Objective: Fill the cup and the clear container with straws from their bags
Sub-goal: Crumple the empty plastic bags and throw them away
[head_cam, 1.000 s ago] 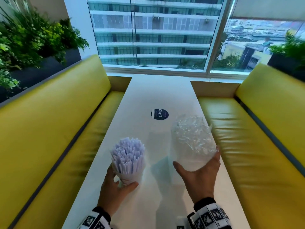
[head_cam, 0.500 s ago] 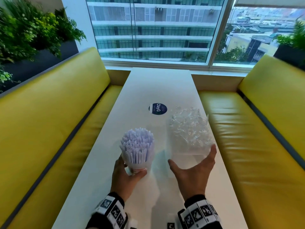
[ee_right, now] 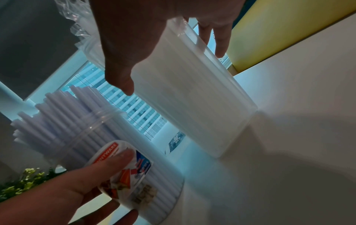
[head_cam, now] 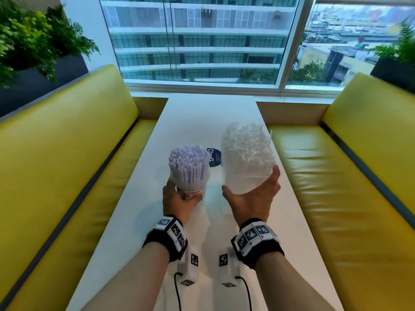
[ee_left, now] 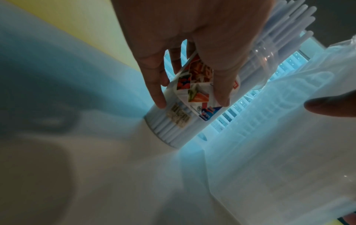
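Clear round plastic cup of pale straws [head_cam: 189,170] gripped left, square container [head_cam: 247,167] cupped right; both filled, only setting on white bench [head_cam: 125,221] left.

Your forearms are bare, with no sleeves. On each wrist you wear a black band [head_cam: 166,237] carrying white blocks printed with black square-pattern markers; the right band [head_cam: 258,240] matches it. Under each wrist hangs a small white camera box [head_cam: 190,265] with the same kind of marker on its faces, and a thin black cable [head_cam: 177,290] trails from each box.
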A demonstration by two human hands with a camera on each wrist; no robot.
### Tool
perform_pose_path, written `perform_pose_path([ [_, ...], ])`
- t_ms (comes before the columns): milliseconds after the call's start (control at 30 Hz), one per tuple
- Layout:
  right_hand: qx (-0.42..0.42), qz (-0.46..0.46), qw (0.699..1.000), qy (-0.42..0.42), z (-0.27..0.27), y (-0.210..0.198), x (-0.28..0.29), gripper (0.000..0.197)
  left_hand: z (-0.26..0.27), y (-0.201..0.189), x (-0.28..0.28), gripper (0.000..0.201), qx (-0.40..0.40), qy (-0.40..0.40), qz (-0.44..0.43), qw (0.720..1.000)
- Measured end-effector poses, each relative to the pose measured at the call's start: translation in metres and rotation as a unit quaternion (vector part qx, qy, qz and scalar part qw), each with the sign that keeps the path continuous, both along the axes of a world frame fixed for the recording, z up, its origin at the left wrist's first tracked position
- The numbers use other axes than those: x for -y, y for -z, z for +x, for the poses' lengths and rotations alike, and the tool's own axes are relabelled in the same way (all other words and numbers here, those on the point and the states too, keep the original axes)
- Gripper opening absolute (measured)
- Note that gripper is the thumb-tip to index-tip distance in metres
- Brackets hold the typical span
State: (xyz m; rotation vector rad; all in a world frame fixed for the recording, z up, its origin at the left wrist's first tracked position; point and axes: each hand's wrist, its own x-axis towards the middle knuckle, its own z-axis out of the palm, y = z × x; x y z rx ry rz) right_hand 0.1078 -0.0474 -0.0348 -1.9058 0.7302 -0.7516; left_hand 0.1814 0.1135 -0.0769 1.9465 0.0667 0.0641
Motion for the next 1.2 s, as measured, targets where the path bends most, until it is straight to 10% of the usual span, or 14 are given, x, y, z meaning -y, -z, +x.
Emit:
perform_pose_path([
  [367,-0.008,-0.019,1.000,0.014,0.069,0.006,0.012,0.130,0.082,0.009,0.027,0.091,-0.014,0.002,0.005,1.000],
  [1200,0.006,-0.031,0.999,0.022,0.081,0.007,0.011,0.133,0.087,0.006,0.033,0.108,-0.012,0.017,0.021,1.000],
])
